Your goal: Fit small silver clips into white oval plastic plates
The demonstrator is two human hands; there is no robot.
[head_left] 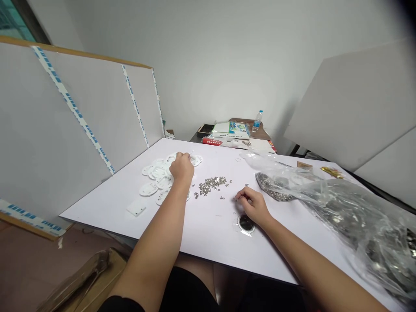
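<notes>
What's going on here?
A person is working at a white table with bare hands. The left hand rests on a pile of white oval plates, while the right hand pinches at the tabletop near a scatter of small metal pieces. A clear plastic bag of metal parts lies to the right.

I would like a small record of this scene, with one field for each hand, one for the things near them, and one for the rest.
Left hand: over a pile of white oval plastic plates, touching them; any grip is hidden.
Right hand: fingertips low above the white tabletop; cannot tell if it holds anything.
Near: small silver metal parts between the hands; round black disc below the right hand.
Rest: clear plastic bag of metal parts; water bottle on the far desk.
</notes>
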